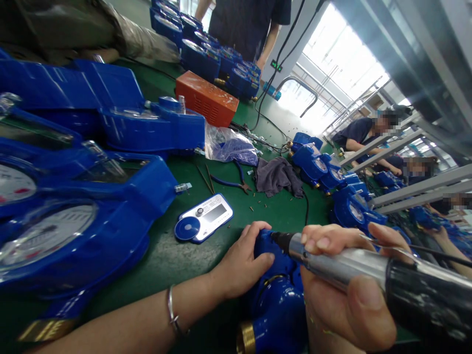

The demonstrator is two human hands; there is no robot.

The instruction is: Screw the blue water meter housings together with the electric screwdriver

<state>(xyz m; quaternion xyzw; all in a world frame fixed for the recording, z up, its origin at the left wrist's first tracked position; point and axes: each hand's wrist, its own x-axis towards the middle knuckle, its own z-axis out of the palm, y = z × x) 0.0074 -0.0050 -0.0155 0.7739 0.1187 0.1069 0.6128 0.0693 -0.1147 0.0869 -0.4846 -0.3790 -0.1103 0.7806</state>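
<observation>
A blue water meter [282,307] with a brass threaded end lies on its side at the bottom middle. My left hand [243,263] grips its upper part, thumb on one side and fingers over the far edge. Wrapped round a silver and black electric screwdriver [416,290] is my right hand [346,295]. The screwdriver's black tip meets the meter beside my left fingers; the bit's contact point is hidden. Just beyond lies the white display panel [210,216] of a meter, with a round blue cap on one end.
Large blue meters [110,221] crowd the left. Pliers [232,183], a grey cloth [278,177], a plastic bag [232,147] and small screws lie on the green table [173,265]. Behind stands an orange box [206,98]. More meters [313,162] line the right; people work farther off.
</observation>
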